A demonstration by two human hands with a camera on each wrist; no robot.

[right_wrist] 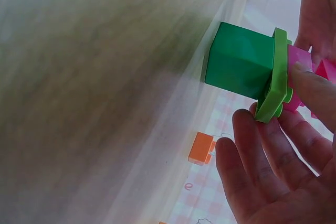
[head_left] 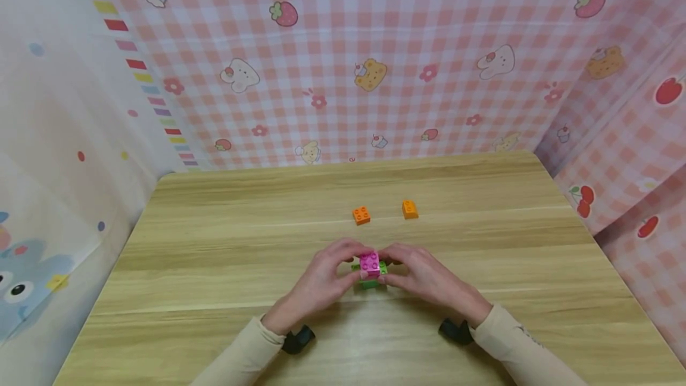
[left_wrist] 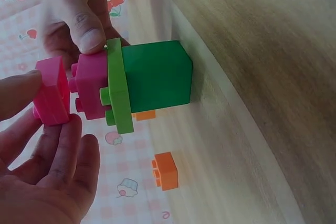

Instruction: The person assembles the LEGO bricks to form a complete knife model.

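Note:
A dark green block [left_wrist: 160, 76] stands on the table, with a light green plate [left_wrist: 122, 85] fixed on top and a magenta brick [left_wrist: 93, 87] seated on that plate. My left hand [head_left: 324, 279] pinches a second pink brick [left_wrist: 51, 92] between thumb and fingers. It hovers just above the magenta brick's studs, slightly tilted and apart from them in the left wrist view. On the other side, my right hand [head_left: 429, 276] steadies the stack, its thumb on the magenta brick and fingers by the light green plate. The head view hides most of the lower stack.
Behind the hands lie two loose bricks on the wooden table [head_left: 241, 225]: a square orange brick [head_left: 361, 215] and, to its right, a yellow-orange brick [head_left: 409, 209] with a sloped end. Checked cloth [head_left: 321, 46] hangs along the table's back edge and right side.

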